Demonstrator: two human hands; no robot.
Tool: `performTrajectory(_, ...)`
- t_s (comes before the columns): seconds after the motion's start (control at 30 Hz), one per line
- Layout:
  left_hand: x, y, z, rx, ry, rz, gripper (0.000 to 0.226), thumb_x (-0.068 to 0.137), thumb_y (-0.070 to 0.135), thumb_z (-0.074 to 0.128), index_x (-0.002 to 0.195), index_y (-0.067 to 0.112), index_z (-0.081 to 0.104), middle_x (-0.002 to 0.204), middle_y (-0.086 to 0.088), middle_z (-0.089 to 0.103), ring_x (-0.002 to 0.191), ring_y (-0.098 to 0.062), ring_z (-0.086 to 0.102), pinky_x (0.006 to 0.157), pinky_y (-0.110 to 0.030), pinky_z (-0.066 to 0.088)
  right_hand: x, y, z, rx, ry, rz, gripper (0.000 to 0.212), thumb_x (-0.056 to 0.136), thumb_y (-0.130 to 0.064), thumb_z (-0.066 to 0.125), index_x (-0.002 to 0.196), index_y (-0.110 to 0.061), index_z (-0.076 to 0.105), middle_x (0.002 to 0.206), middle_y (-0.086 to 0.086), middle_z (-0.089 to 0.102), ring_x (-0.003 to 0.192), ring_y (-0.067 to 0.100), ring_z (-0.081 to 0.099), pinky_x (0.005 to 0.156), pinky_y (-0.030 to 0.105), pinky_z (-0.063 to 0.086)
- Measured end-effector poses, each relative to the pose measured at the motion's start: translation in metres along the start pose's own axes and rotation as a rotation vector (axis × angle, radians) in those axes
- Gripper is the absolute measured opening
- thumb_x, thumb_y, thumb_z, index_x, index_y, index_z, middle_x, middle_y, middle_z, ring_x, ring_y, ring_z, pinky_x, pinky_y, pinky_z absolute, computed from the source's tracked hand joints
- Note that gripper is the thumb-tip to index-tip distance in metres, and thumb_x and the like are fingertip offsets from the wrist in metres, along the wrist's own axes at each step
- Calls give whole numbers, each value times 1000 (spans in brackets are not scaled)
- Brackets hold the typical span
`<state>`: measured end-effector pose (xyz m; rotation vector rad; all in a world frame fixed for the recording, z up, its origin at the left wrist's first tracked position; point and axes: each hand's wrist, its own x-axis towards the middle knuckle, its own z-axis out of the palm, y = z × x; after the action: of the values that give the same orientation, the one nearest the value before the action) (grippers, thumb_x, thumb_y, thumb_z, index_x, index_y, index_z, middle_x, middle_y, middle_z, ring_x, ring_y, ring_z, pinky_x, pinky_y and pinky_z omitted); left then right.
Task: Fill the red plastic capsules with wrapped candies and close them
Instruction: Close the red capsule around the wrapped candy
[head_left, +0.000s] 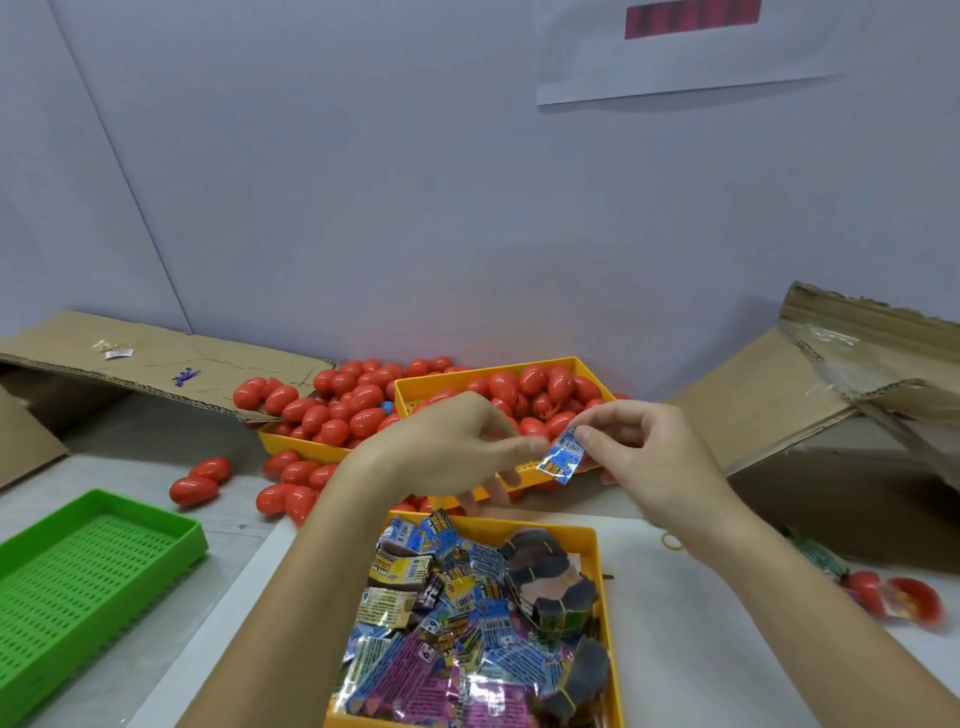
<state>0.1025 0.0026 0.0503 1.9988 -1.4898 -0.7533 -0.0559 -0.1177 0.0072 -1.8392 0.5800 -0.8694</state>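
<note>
A small blue wrapped candy (562, 457) hangs between my two hands above the yellow trays. My right hand (644, 449) pinches its top edge with thumb and forefinger. My left hand (452, 447) touches its left edge with its fingertips. Under my wrists, a yellow tray (597, 540) holds several wrapped candies (467, 613) and some rubber-banded card bundles. Behind my hands a second yellow tray (566, 366) is full of closed red capsules (540, 382). More red capsules (332, 400) fill another yellow tray to its left and lie loose on the table.
An empty green slotted tray (93, 566) sits at front left. Flattened cardboard (130, 353) lies at back left, and an open cardboard box (831, 431) stands at right. Two opened red capsule halves (904, 597) lie at far right beside a rubber band (672, 541).
</note>
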Motion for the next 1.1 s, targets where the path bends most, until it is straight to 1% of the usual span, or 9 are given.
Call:
performTrajectory(0.07, 5, 1, 7, -69, 138, 52, 33, 96, 43, 57, 104, 15, 71, 90, 3, 76, 76, -7, 73, 52, -21, 53, -1, -4, -1, -36, -75, -47, 14, 91, -14, 66, 85, -25, 73, 80, -8, 75, 79, 4, 70, 63, 14, 53)
performTrajectory(0.17, 11, 2, 14, -171, 153, 92, 17, 91, 28, 70, 96, 13, 75, 72, 6, 75, 60, -3, 66, 48, -19, 45, -3, -8, -1, -62, -141, -102, 12, 91, -15, 66, 89, -24, 73, 83, -9, 75, 80, 5, 70, 70, 17, 55)
performTrajectory(0.27, 14, 3, 19, -297, 243, 72, 9, 86, 19, 75, 85, 11, 76, 68, 1, 74, 57, -5, 64, 48, -21, 44, -1, -8, -1, -62, -69, -101, 10, 93, -20, 63, 96, -24, 71, 83, -6, 74, 81, 5, 70, 65, 16, 55)
performTrajectory(0.4, 19, 4, 23, -487, 384, 63, 11, 81, 25, 79, 78, 15, 76, 66, 1, 72, 61, -9, 67, 52, -23, 47, -2, -12, -3, 39, -59, -49, 14, 84, -37, 66, 93, -27, 71, 77, -8, 75, 73, 6, 72, 56, 13, 52)
performTrajectory(0.47, 20, 5, 25, -498, 394, 68, 11, 82, 26, 78, 78, 16, 76, 66, 3, 72, 62, -9, 68, 51, -23, 47, -3, -13, -3, 57, -53, -36, 19, 76, -43, 67, 87, -29, 72, 76, -11, 75, 71, 7, 72, 56, 14, 53)
performTrajectory(0.57, 20, 5, 28, -485, 397, 76, 12, 81, 26, 78, 79, 14, 75, 66, 2, 72, 61, -11, 69, 47, -21, 47, -2, -11, -3, 79, -28, 10, 5, 84, -30, 69, 83, -28, 73, 76, -10, 75, 71, 8, 72, 56, 16, 54)
performTrajectory(0.67, 21, 5, 29, -484, 423, 82, 14, 80, 25, 79, 81, 11, 75, 68, 2, 73, 59, -12, 69, 45, -21, 47, 0, -9, -5, 99, -11, 80, 8, 90, -23, 67, 86, -23, 74, 77, -4, 75, 73, 11, 73, 58, 21, 53)
performTrajectory(0.87, 21, 6, 30, -447, 458, 97, 15, 79, 27, 79, 79, 13, 74, 63, 5, 72, 56, -10, 67, 45, -20, 48, 0, -11, -4, 176, -58, 172, 14, 89, -29, 66, 91, -19, 75, 84, 0, 74, 82, 15, 70, 63, 26, 50)
performTrajectory(1.1, 18, 5, 27, -440, 360, 99, 7, 81, 17, 78, 84, 13, 74, 73, -5, 75, 60, -15, 70, 47, -22, 49, 2, -11, -3, 272, -60, 294, 18, 95, -19, 57, 85, -14, 70, 84, 9, 70, 80, 18, 64, 65, 30, 48)
